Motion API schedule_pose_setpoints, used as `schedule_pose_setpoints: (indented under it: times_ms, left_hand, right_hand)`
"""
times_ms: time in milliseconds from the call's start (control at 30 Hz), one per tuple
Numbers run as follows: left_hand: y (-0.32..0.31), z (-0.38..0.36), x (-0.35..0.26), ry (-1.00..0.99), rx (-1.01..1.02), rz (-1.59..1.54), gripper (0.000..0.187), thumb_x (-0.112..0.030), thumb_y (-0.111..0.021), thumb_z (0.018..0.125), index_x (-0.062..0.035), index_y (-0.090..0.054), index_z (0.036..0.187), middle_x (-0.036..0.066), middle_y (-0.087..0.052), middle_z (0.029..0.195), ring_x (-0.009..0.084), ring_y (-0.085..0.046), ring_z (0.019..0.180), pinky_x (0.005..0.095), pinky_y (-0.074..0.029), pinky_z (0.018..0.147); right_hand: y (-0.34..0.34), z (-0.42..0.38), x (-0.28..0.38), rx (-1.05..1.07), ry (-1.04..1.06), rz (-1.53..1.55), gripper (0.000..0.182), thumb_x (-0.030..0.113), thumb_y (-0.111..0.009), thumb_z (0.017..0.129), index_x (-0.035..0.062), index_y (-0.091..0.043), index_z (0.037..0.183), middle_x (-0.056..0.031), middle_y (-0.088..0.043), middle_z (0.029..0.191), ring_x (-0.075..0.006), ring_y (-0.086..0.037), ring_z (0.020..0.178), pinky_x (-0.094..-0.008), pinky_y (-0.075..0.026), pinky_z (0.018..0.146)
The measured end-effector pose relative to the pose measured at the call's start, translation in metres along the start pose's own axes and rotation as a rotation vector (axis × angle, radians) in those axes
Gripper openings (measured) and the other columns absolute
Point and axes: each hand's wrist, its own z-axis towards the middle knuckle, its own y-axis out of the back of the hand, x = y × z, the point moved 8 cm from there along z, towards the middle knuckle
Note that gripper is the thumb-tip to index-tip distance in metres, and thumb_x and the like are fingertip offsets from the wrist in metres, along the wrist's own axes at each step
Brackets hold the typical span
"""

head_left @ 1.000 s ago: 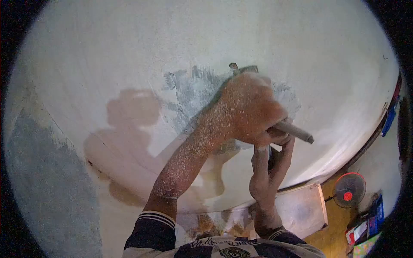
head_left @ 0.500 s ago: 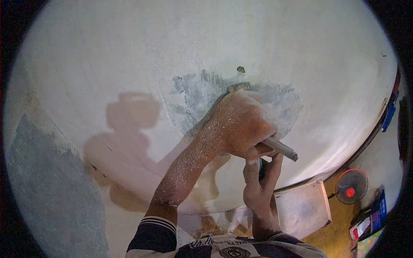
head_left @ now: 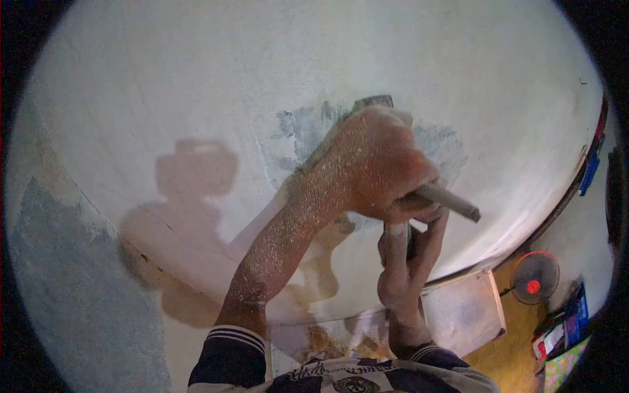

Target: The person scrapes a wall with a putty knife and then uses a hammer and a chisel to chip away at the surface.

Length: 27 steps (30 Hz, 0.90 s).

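Fingers of left hand (head_left: 380,167) wrapped tight round scraper handle (head_left: 445,201); blade end (head_left: 373,101) pressed to white wall (head_left: 196,78) over grey scraped patch (head_left: 298,131). Right hand (head_left: 406,262) below, fingertips up against handle's underside, dark object partly hidden in its grip. Dust on forearm. Fan (head_left: 534,285) on floor, lower right.

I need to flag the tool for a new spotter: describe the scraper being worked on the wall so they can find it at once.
Start at the big pale wall and find its grey scraped patch near the middle. The dust-covered left hand lies over that patch, gripping the scraper: its grey cylindrical handle juts out to the right and its blade edge peeks out above the knuckles. The right hand reaches up beneath it.
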Motion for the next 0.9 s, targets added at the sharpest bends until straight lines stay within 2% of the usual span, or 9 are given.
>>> schedule_pose_setpoints:
  times_ms: [67, 167, 267, 433, 533, 633, 767, 900]
  left_hand:
    - [-0.003, -0.005, -0.005, -0.008, 0.012, -0.030, 0.030, -0.044, -0.076, 0.070, -0.0160, -0.069, 0.064, 0.006, -0.060, 0.055, 0.0263, -0.063, 0.058, 0.0418, -0.054, 0.065]
    - [-0.016, -0.008, -0.008, -0.016, 0.066, -0.056, 0.031, -0.045, -0.075, 0.070, -0.0160, -0.069, 0.063, 0.006, -0.061, 0.055, 0.0257, -0.064, 0.058, 0.0408, -0.054, 0.064]
    - [-0.012, -0.001, -0.003, -0.010, 0.071, -0.022, 0.031, -0.046, -0.075, 0.070, -0.0162, -0.068, 0.062, 0.006, -0.062, 0.056, 0.0256, -0.064, 0.057, 0.0403, -0.055, 0.063]
    - [-0.017, -0.007, -0.009, -0.044, 0.049, -0.047, 0.030, -0.044, -0.075, 0.069, -0.0163, -0.068, 0.062, 0.007, -0.061, 0.055, 0.0257, -0.063, 0.055, 0.0409, -0.055, 0.061]
    - [-0.009, 0.004, 0.001, -0.045, 0.062, -0.006, 0.029, -0.044, -0.074, 0.070, -0.0166, -0.068, 0.061, 0.006, -0.061, 0.054, 0.0258, -0.063, 0.054, 0.0407, -0.055, 0.060]
    - [-0.003, 0.001, -0.003, -0.051, -0.015, -0.041, 0.028, -0.043, -0.074, 0.070, -0.0169, -0.068, 0.061, 0.006, -0.059, 0.053, 0.0262, -0.062, 0.052, 0.0408, -0.055, 0.060]
    - [-0.016, -0.003, -0.008, -0.065, 0.031, -0.039, 0.029, -0.044, -0.074, 0.070, -0.0166, -0.068, 0.062, 0.006, -0.059, 0.053, 0.0262, -0.063, 0.055, 0.0414, -0.054, 0.059]
    - [-0.013, 0.005, -0.003, -0.048, 0.041, -0.022, 0.032, -0.047, -0.074, 0.072, -0.0165, -0.069, 0.064, 0.007, -0.061, 0.056, 0.0265, -0.065, 0.060, 0.0420, -0.055, 0.061]
  right_hand:
    - [0.001, -0.011, -0.003, -0.010, 0.006, -0.011, 0.035, 0.016, -0.051, 0.102, 0.0037, -0.035, 0.129, -0.0002, -0.050, 0.078, -0.0020, -0.040, 0.051, -0.0193, -0.028, 0.046]
    - [0.001, -0.020, -0.011, -0.063, -0.096, 0.027, 0.036, 0.017, -0.051, 0.102, 0.0028, -0.034, 0.130, 0.0003, -0.049, 0.073, -0.0019, -0.038, 0.049, -0.0197, -0.026, 0.044]
    - [0.003, -0.003, -0.006, -0.042, 0.011, -0.013, 0.040, 0.017, -0.051, 0.102, 0.0020, -0.032, 0.133, -0.0012, -0.050, 0.074, -0.0023, -0.037, 0.048, -0.0197, -0.026, 0.043]
    - [0.002, -0.015, -0.006, -0.112, -0.043, -0.002, 0.035, 0.019, -0.053, 0.102, 0.0027, -0.036, 0.129, -0.0009, -0.051, 0.075, -0.0024, -0.038, 0.050, -0.0192, -0.027, 0.044]
    - [0.001, 0.000, -0.006, -0.082, 0.014, -0.015, 0.042, 0.017, -0.052, 0.102, 0.0016, -0.032, 0.136, -0.0013, -0.052, 0.080, -0.0021, -0.039, 0.050, -0.0187, -0.027, 0.044]
    - [0.000, -0.004, 0.000, -0.059, 0.030, -0.043, 0.043, 0.016, -0.052, 0.102, 0.0015, -0.032, 0.137, -0.0014, -0.053, 0.082, -0.0021, -0.039, 0.051, -0.0188, -0.028, 0.045]
    - [0.004, -0.014, -0.005, -0.037, -0.054, -0.015, 0.045, 0.012, -0.049, 0.102, 0.0016, -0.029, 0.141, -0.0020, -0.054, 0.084, -0.0026, -0.039, 0.051, -0.0194, -0.029, 0.045]
    - [0.005, -0.003, -0.001, -0.020, 0.027, -0.028, 0.044, 0.011, -0.049, 0.102, 0.0019, -0.029, 0.140, -0.0020, -0.053, 0.085, -0.0025, -0.039, 0.051, -0.0195, -0.028, 0.046]
